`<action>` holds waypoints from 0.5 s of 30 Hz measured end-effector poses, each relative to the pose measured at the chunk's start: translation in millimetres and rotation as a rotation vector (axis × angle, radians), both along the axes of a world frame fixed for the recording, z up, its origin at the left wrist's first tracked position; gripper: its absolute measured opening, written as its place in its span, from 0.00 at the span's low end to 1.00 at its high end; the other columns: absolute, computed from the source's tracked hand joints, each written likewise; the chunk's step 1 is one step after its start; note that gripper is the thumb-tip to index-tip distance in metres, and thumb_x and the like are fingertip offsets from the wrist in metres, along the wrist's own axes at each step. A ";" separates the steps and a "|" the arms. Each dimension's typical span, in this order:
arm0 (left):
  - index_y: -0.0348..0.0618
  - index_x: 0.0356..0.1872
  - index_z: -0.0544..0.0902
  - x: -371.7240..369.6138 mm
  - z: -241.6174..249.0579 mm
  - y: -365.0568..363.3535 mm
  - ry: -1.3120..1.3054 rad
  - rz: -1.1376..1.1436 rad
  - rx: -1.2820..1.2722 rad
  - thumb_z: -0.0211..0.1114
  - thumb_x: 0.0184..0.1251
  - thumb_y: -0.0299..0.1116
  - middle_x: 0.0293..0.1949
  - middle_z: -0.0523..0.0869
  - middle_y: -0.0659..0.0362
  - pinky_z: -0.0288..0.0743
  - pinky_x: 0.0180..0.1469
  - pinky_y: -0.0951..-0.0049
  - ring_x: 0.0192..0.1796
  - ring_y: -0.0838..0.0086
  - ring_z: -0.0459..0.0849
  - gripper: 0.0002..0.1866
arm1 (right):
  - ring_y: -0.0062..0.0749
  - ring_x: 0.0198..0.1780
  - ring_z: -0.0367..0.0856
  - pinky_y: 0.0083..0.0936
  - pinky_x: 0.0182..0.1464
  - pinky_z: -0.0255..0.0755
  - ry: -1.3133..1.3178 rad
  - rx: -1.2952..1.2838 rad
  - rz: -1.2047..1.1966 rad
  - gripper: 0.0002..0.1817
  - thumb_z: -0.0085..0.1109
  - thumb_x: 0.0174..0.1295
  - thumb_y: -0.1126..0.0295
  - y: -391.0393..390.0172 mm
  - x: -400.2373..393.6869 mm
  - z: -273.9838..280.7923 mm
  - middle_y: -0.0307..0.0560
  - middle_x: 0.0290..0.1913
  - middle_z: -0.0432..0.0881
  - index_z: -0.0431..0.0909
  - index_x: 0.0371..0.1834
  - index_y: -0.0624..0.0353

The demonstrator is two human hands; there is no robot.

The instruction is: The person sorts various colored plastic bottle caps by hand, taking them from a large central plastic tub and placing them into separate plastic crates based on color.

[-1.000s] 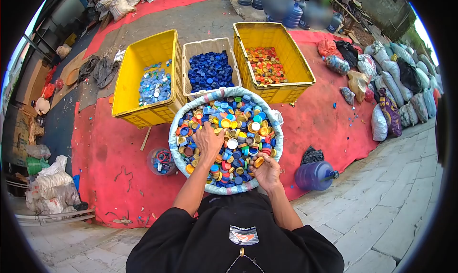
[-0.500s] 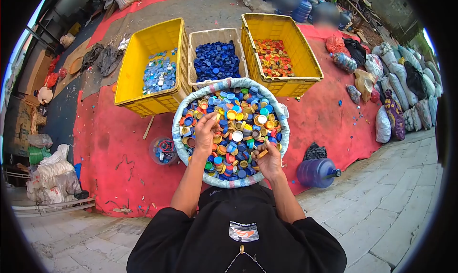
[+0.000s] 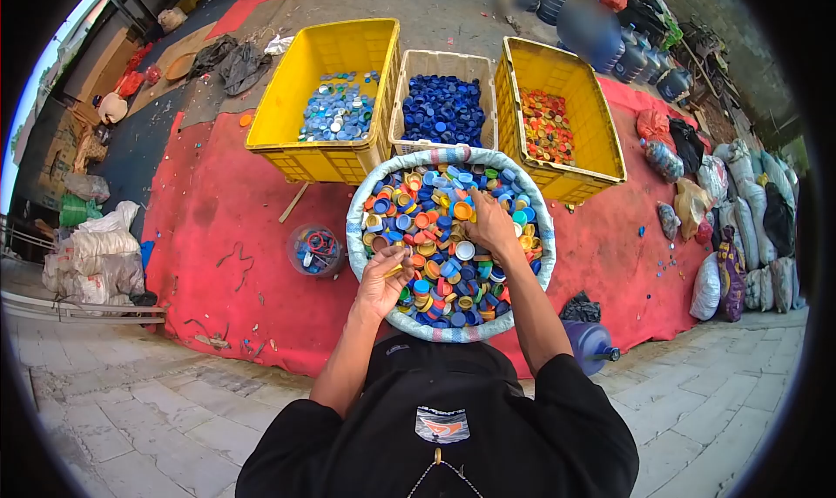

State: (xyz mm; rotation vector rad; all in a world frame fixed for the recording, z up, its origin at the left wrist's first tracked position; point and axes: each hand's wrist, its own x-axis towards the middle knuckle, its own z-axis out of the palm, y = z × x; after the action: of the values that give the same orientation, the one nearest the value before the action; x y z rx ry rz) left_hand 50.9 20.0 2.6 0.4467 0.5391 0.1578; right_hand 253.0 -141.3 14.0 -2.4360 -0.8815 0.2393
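A round sack-lined tub (image 3: 355, 228) full of mixed bottle caps (image 3: 440, 276) stands before me. Over its left part is my left hand (image 3: 384, 282), its fingers closed on a yellow cap (image 3: 394, 271). My right hand (image 3: 492, 225) reaches into the caps at the upper right, fingers bent down beside an orange-yellow cap (image 3: 462, 211); whether it grips one cannot be made out. Behind the tub stand a yellow crate (image 3: 275, 115) with light blue caps, a white crate (image 3: 490, 93) with dark blue caps, and another yellow crate (image 3: 596, 119) with red and orange caps.
A clear bucket (image 3: 315, 251) with small items stands left of the tub on the red mat (image 3: 218, 263). A blue water jug (image 3: 589, 346) lies at the right. Filled sacks (image 3: 756, 211) line the far right; white sacks (image 3: 100, 259) lie at the left.
The view has shifted, so the tub and crates appear further right. My left hand has moved down towards the tub's near left side; my right hand has moved up and forward into the caps.
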 end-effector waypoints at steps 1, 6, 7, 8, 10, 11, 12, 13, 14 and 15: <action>0.42 0.41 0.81 -2.9 2.1 -2.8 0.034 -0.019 0.045 0.65 0.65 0.24 0.37 0.85 0.61 0.83 0.41 0.73 0.38 0.76 0.85 0.05 | 0.60 0.49 0.81 0.47 0.50 0.75 0.007 -0.056 0.013 0.34 0.67 0.51 0.69 3.8 2.0 -0.9 0.65 0.47 0.82 0.67 0.63 0.60; 0.46 0.40 0.82 -16.9 0.6 -10.8 0.177 -0.077 0.232 0.71 0.61 0.29 0.33 0.84 0.64 0.70 0.25 0.81 0.28 0.82 0.80 0.09 | 0.59 0.47 0.82 0.47 0.49 0.76 0.004 -0.081 0.056 0.32 0.67 0.49 0.71 11.8 2.6 -3.3 0.63 0.47 0.83 0.69 0.61 0.59; 0.45 0.40 0.82 -17.4 0.9 -12.5 0.199 -0.104 0.357 0.72 0.60 0.30 0.34 0.84 0.65 0.70 0.25 0.81 0.29 0.82 0.80 0.09 | 0.60 0.47 0.82 0.47 0.49 0.76 -0.003 -0.068 0.061 0.32 0.67 0.49 0.71 12.4 1.5 -5.9 0.63 0.47 0.82 0.70 0.60 0.59; 0.44 0.40 0.82 -16.6 1.3 -13.5 0.219 -0.133 0.482 0.73 0.60 0.32 0.34 0.85 0.65 0.70 0.26 0.82 0.29 0.83 0.80 0.10 | 0.60 0.48 0.81 0.47 0.49 0.76 -0.012 -0.054 0.063 0.32 0.67 0.49 0.71 12.7 1.8 -9.5 0.63 0.47 0.82 0.70 0.60 0.59; 0.40 0.44 0.83 -14.9 2.5 -17.3 0.271 -0.172 0.807 0.74 0.57 0.34 0.37 0.86 0.61 0.76 0.32 0.76 0.34 0.77 0.84 0.15 | 0.60 0.47 0.82 0.46 0.48 0.76 -0.024 0.010 0.048 0.31 0.68 0.49 0.70 10.2 1.3 -11.0 0.63 0.48 0.83 0.70 0.60 0.60; 0.39 0.45 0.83 -14.5 -0.2 -18.9 0.266 -0.178 1.044 0.75 0.56 0.33 0.38 0.86 0.59 0.77 0.35 0.74 0.36 0.73 0.85 0.17 | 0.59 0.47 0.82 0.46 0.48 0.76 -0.026 0.061 0.033 0.31 0.67 0.50 0.69 8.3 -0.2 -11.0 0.62 0.48 0.83 0.70 0.60 0.60; 0.38 0.45 0.83 -12.4 -1.7 -19.5 0.257 -0.182 1.282 0.75 0.55 0.33 0.39 0.87 0.57 0.78 0.38 0.72 0.38 0.70 0.85 0.18 | 0.59 0.47 0.83 0.45 0.47 0.76 -0.029 0.114 0.017 0.31 0.67 0.51 0.69 7.6 -1.9 -9.4 0.62 0.48 0.83 0.70 0.61 0.61; 0.38 0.46 0.83 -10.2 -2.3 -19.9 0.243 -0.185 1.521 0.75 0.54 0.32 0.39 0.87 0.55 0.79 0.41 0.69 0.41 0.67 0.86 0.19 | 0.55 0.44 0.83 0.43 0.45 0.76 0.055 0.181 -0.028 0.31 0.67 0.52 0.68 6.5 -3.2 -7.0 0.61 0.47 0.83 0.69 0.61 0.62; 0.38 0.48 0.82 -8.7 -2.8 -20.1 0.216 -0.231 1.580 0.74 0.52 0.31 0.44 0.86 0.51 0.78 0.49 0.63 0.47 0.59 0.86 0.20 | 0.52 0.42 0.84 0.41 0.44 0.76 0.141 0.247 -0.075 0.31 0.67 0.54 0.67 3.6 -5.8 -4.1 0.59 0.46 0.83 0.69 0.62 0.62; 0.38 0.48 0.82 -7.1 0.7 -22.2 0.221 -0.263 1.651 0.74 0.52 0.30 0.44 0.86 0.51 0.78 0.49 0.62 0.48 0.58 0.85 0.21 | 0.48 0.39 0.84 0.39 0.42 0.76 0.226 0.313 -0.125 0.31 0.66 0.55 0.66 -0.3 -8.7 -2.3 0.57 0.46 0.84 0.69 0.62 0.63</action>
State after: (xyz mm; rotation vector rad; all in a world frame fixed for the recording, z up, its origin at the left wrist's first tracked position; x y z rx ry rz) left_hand 43.8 -2.2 3.3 2.1506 0.4584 0.2825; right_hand 244.3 -141.5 11.7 -2.1142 -0.6140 0.2996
